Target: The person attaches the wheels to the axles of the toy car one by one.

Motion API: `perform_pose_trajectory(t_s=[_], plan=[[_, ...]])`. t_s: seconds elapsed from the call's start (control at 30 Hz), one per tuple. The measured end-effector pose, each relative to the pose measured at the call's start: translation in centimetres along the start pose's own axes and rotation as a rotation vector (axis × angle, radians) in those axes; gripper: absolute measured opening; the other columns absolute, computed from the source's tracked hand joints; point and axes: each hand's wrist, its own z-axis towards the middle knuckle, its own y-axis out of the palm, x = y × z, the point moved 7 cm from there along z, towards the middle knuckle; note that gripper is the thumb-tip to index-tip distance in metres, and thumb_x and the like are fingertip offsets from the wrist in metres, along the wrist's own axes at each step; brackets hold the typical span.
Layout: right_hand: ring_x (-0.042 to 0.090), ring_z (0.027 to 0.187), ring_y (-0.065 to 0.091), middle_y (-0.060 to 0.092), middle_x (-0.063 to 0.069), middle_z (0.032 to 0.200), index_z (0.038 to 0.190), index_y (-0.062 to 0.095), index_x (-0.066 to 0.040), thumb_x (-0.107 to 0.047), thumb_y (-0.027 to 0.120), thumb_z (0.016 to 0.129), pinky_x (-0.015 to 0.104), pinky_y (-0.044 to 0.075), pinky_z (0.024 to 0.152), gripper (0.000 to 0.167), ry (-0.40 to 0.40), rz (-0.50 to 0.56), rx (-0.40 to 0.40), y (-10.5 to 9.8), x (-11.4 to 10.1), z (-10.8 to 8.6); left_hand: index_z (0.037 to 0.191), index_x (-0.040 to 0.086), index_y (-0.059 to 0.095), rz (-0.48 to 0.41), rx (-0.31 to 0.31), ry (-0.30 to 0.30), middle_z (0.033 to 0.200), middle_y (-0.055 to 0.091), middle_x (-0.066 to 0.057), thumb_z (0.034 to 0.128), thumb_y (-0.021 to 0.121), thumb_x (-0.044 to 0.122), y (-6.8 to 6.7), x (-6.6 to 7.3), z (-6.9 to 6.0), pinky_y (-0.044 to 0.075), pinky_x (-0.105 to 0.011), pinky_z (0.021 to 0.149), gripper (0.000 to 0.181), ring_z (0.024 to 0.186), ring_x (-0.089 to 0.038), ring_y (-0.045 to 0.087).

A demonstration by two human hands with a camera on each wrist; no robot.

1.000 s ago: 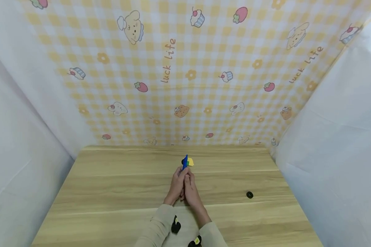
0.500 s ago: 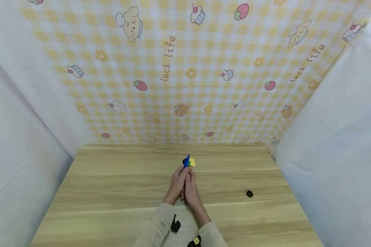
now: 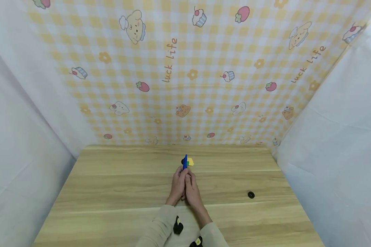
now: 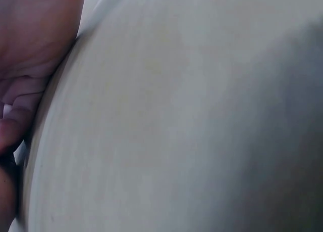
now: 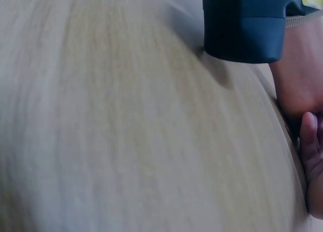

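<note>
In the head view a slim blue object (image 3: 184, 162) points away from the person, its near end pinched by the left hand (image 3: 177, 185). Against that hand lies the right hand (image 3: 192, 191), fingers curled beside it near the blue object's lower end; whether it also grips the object cannot be told. Just beyond the fingertips are a yellow piece (image 3: 190, 161) with a bit of green, right of the blue object, and a small black round piece (image 3: 182, 161) on its left. Both wrist views show only parts of the hands, low over the wood.
A black ring (image 3: 251, 195) lies on the wooden table (image 3: 117, 192) to the right. Black wrist devices (image 3: 178, 226) show between the forearms. White curtains (image 3: 337, 151) flank the table, and a checked yellow cloth (image 3: 160, 103) hangs behind it.
The head view has shifted slightly. Both hands stay together in the same place, and the blue object's tip has tilted a little to the left since half a second ago.
</note>
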Motion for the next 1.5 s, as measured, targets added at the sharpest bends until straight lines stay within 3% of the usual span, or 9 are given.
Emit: perform_pose_trajectory(t_s=[0.17,0.33,0.5,0.57,0.67,0.87,1.03,1.23,1.5], plan=[[0.015,0.078,0.059,0.053,0.024,0.136,0.155,0.029,-0.011,-0.042,0.029,0.109,0.031,0.053,0.061,0.055,0.017,0.019,0.004,-0.5,-0.2,-0.1,0.107,0.002,0.06,-0.031,0.002,-0.005,0.074,0.056,0.003,0.1052,0.049,0.032,0.4,-2.3,1.2,0.043,-0.022,0.055,0.032,0.059,-0.008,0.053],[0.019,0.069,0.062,0.06,0.021,0.115,0.152,0.031,-0.005,-0.032,0.035,0.11,0.036,0.058,0.058,0.051,0.103,0.136,-0.057,-1.4,-0.6,-1.0,0.111,-0.001,0.057,-0.008,0.0,0.007,0.067,0.048,0.005,0.1046,0.05,0.034,1.0,-2.6,1.3,0.036,-0.02,0.047,0.036,0.051,-0.006,0.044],[0.021,0.069,0.063,0.062,0.02,0.1,0.131,0.048,0.004,-0.022,0.044,0.108,0.034,0.059,0.059,0.036,0.19,0.162,-0.133,-2.9,-2.0,-2.5,0.113,-0.003,0.054,-0.028,0.002,-0.002,0.063,0.04,0.005,0.1042,0.05,0.034,0.8,-2.8,1.2,0.033,-0.022,0.044,0.039,0.048,-0.008,0.037],[0.018,0.066,0.06,0.063,0.021,0.096,0.122,0.055,0.005,-0.023,0.046,0.107,0.029,0.055,0.055,0.033,0.207,0.1,-0.122,-4.3,-1.4,-2.8,0.113,-0.005,0.051,-0.055,-0.019,-0.006,0.061,0.04,0.003,0.105,0.049,0.033,1.0,-3.0,1.1,0.033,-0.022,0.042,0.039,0.047,-0.009,0.036],[0.017,0.065,0.057,0.064,0.022,0.091,0.113,0.062,0.005,-0.023,0.049,0.106,0.026,0.051,0.054,0.032,0.213,-0.012,-0.026,-7.6,-0.6,-3.3,0.115,-0.005,0.05,-0.081,-0.062,-0.016,0.061,0.04,-0.001,0.1058,0.048,0.033,1.2,-2.7,0.9,0.034,-0.025,0.039,0.039,0.045,-0.012,0.036],[0.017,0.071,0.057,0.064,0.016,0.088,0.111,0.066,0.0,-0.027,0.052,0.104,0.025,0.046,0.058,0.031,0.192,-0.308,0.233,-17.1,0.3,-5.0,0.113,0.003,0.054,-0.066,-0.047,-0.003,0.062,0.04,0.0,0.1046,0.05,0.036,1.2,-3.1,0.9,0.033,-0.023,0.039,0.035,0.044,-0.009,0.036],[0.013,0.063,0.053,0.064,0.009,0.084,0.109,0.063,-0.003,-0.034,0.053,0.103,0.027,0.042,0.053,0.034,0.216,-0.586,0.348,-22.8,0.2,-6.7,0.11,0.007,0.055,-0.056,-0.033,0.002,0.062,0.041,0.001,0.1041,0.051,0.038,1.1,-3.0,1.0,0.034,-0.022,0.038,0.032,0.044,-0.008,0.037],[0.016,0.063,0.054,0.065,0.011,0.085,0.11,0.052,0.0,-0.036,0.054,0.1,0.03,0.04,0.054,0.038,0.328,-0.709,0.33,-25.7,1.4,-8.3,0.114,0.002,0.053,-0.039,-0.035,0.003,0.061,0.042,0.004,0.1049,0.05,0.035,1.1,-3.0,1.0,0.035,-0.021,0.038,0.034,0.044,-0.008,0.038],[0.017,0.066,0.057,0.071,0.016,0.096,0.134,0.038,0.005,-0.051,0.055,0.098,0.031,0.04,0.055,0.069,0.367,-0.72,0.247,-25.8,2.8,-8.4,0.112,0.001,0.053,-0.033,-0.02,0.009,0.061,0.041,0.004,0.1058,0.048,0.032,1.1,-2.8,0.8,0.035,-0.021,0.038,0.032,0.043,-0.008,0.038]])
